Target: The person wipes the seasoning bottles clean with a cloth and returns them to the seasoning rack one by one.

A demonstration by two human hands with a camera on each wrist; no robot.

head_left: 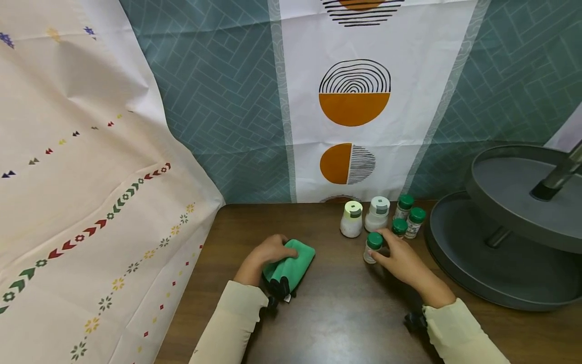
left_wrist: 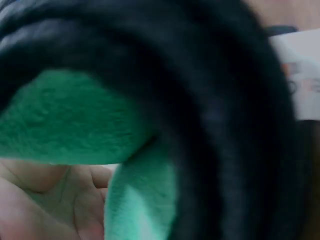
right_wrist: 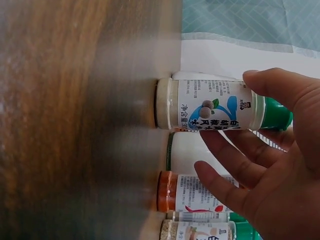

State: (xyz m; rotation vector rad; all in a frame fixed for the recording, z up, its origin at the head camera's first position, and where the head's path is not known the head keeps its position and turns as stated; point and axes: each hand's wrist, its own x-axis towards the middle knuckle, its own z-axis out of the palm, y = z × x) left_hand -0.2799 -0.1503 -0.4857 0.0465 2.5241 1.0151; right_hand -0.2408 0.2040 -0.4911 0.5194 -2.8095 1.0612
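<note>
Currently: jar point(head_left: 371, 248) pinched in R hand point(head_left: 403, 259), cloth point(head_left: 294, 263) gripped in L hand point(head_left: 272, 250)

Both hands are occupied. The jar is held upright, taken from the side btw. thumb and fingers just under its green cap point(head_left: 374, 238); prob. the narrow body is gripped there so that tipping is avoided and the cap isn't covered from above. Whether its base is rested on the surface point(head_left: 318, 318) or held just over it can't be told.

The cloth is gripped w/ the thumb laid on top, its black part turned back toward the L cuff point(head_left: 243, 296); prob. it's been bunched since soft stuff is more easily managed one-handed that way. Its underside is hidden.

Two white bottles point(head_left: 351, 226) are stood side by side at the back edge, & three more jars point(head_left: 414, 227) are clustered to their R, prob. so that all can be reached by the R arm. The tray point(head_left: 514, 268), two-tier, is set at far R, prob. so that neither arm is obstructed.
</note>
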